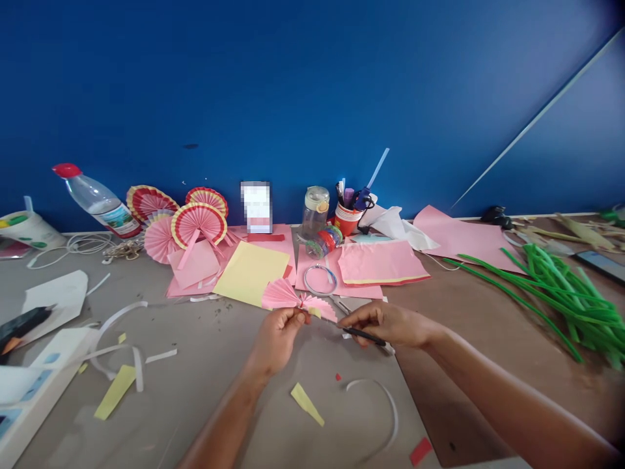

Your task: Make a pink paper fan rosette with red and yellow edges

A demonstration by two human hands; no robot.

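A pink pleated paper bow (282, 293), gathered at its middle with a bit of red, is pinched between the thumb and fingers of my left hand (277, 342). A small yellow piece shows beside the gathered middle. Close by on the right, my right hand (385, 324) is closed around a slim black tool (364, 335); its exact kind is not clear. The tool's near end points toward the bow's right side. Just behind the hands lie a yellow paper sheet (254, 272) and a ring of thin wire (320, 280).
Finished pleated fans (199, 225) stand at the back left beside a red-capped bottle (105, 208). A phone (256, 207), a clear cup (315, 212) and a red pen cup (347, 218) line the blue wall. Green pipe cleaners (576, 306) lie right; a power strip (46, 384) sits left.
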